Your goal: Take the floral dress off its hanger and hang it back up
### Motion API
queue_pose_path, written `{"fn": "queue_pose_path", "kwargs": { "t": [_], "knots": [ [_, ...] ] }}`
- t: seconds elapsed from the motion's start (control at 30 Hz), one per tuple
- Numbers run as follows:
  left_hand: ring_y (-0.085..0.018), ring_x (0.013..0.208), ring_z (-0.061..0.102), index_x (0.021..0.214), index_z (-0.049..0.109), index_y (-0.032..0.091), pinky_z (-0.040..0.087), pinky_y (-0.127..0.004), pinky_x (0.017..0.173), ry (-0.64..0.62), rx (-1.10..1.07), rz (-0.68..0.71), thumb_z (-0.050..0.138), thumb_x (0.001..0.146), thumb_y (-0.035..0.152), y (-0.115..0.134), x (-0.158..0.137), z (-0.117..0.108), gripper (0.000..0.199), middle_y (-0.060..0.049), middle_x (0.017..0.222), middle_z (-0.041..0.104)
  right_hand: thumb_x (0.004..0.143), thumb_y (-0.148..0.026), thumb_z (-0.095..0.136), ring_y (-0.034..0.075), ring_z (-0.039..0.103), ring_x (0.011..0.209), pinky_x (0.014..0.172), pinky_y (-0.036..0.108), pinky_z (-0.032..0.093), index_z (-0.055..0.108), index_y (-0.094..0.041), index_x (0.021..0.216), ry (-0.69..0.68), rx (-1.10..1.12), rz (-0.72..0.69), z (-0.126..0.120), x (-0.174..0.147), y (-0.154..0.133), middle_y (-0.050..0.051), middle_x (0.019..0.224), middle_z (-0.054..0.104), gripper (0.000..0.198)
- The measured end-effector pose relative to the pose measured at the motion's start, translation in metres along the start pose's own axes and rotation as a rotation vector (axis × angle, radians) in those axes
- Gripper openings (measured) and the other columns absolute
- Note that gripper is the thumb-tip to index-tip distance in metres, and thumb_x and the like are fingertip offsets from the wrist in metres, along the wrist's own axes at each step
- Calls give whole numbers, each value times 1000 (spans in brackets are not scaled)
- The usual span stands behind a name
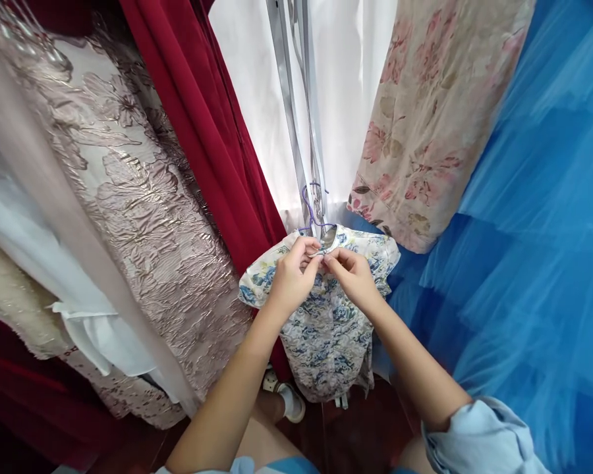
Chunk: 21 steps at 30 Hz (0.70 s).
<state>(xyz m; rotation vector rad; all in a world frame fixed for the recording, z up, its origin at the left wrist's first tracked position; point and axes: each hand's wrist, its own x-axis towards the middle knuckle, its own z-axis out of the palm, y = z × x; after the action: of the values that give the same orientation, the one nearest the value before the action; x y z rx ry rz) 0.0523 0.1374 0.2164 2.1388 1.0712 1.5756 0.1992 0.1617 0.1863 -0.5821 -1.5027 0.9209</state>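
A short-sleeved garment with blue and yellow flowers on white [329, 342] hangs on a thin purple hanger [310, 209] in front of me. Both my hands meet at the front of its neckline. My left hand [296, 268] pinches the neck edge between thumb and fingers. Just to the right, my right hand [350, 273] pinches the same edge, its fingertips close to those of the left. Whatever small fastening may lie between the fingertips is hidden.
Metal poles [296, 99] rise behind the hanger before a white curtain [247, 59]. Left hang a dark red cloth [202, 112] and a pinkish embossed dress [148, 197]. Right are a pink-flowered garment [425, 131] and blue tulle [534, 263]. A shoe [295, 405] shows below.
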Motion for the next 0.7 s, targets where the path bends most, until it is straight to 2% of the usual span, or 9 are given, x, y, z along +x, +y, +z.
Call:
{"fn": "queue_pose_path", "kwargs": {
  "t": [0.1, 0.23, 0.3, 0.4, 0.47, 0.57, 0.63, 0.7],
  "knots": [
    [-14, 76, 69, 92, 53, 19, 58, -27, 73, 1, -53, 7, 62, 87, 14, 5, 3, 1, 11, 0, 85, 63, 88, -34, 58, 12, 44, 59, 57, 26, 35, 54, -19, 68, 43, -36, -4, 1, 0, 3, -2, 63, 51, 25],
    [-13, 71, 68, 85, 48, 19, 57, -26, 68, 97, -121, 60, 65, 86, 16, 15, 20, 3, 17, 1, 78, 61, 83, -29, 55, 11, 38, 54, 54, 25, 30, 46, -21, 64, 125, -104, 52, 1, 0, 16, -4, 57, 43, 23],
    [-12, 69, 68, 85, 48, 19, 57, -23, 66, 243, -172, 120, 66, 85, 16, 16, 33, -7, 19, 2, 76, 59, 80, -27, 54, 10, 36, 53, 53, 25, 28, 43, -21, 61, 128, -170, 91, -4, -4, 24, -5, 55, 40, 23],
    [-10, 64, 66, 87, 48, 19, 56, -21, 63, 497, -244, 150, 72, 79, 15, 2, 47, -40, 26, 3, 75, 59, 77, -24, 53, 10, 36, 54, 53, 24, 28, 40, -21, 59, 80, -234, 120, -17, -20, 35, -6, 56, 38, 22],
    [-10, 60, 65, 86, 49, 19, 55, -21, 62, 586, -270, 85, 75, 73, 14, -19, 44, -69, 30, 4, 72, 59, 77, -24, 53, 10, 37, 55, 54, 24, 29, 40, -21, 59, 31, -267, 143, -27, -36, 41, -5, 57, 39, 22],
    [-10, 58, 63, 84, 48, 18, 52, -20, 59, 708, -364, -128, 77, 65, 14, -57, 18, -101, 35, 4, 66, 60, 79, -22, 52, 11, 41, 56, 54, 24, 31, 43, -20, 61, -102, -344, 200, -36, -60, 46, -5, 58, 44, 20],
    [-9, 59, 63, 81, 47, 18, 50, -19, 61, 795, -445, -297, 77, 63, 13, -81, -6, -106, 36, 4, 66, 62, 79, -21, 51, 11, 42, 56, 54, 23, 31, 46, -19, 62, -188, -411, 222, -39, -72, 48, -4, 58, 47, 18],
    [-8, 59, 61, 78, 45, 18, 49, -18, 63, 847, -485, -411, 76, 64, 14, -102, -28, -100, 35, 4, 66, 62, 79, -20, 51, 11, 42, 56, 53, 23, 30, 47, -19, 63, -239, -479, 233, -41, -80, 51, -4, 58, 49, 17]
  ]
}}
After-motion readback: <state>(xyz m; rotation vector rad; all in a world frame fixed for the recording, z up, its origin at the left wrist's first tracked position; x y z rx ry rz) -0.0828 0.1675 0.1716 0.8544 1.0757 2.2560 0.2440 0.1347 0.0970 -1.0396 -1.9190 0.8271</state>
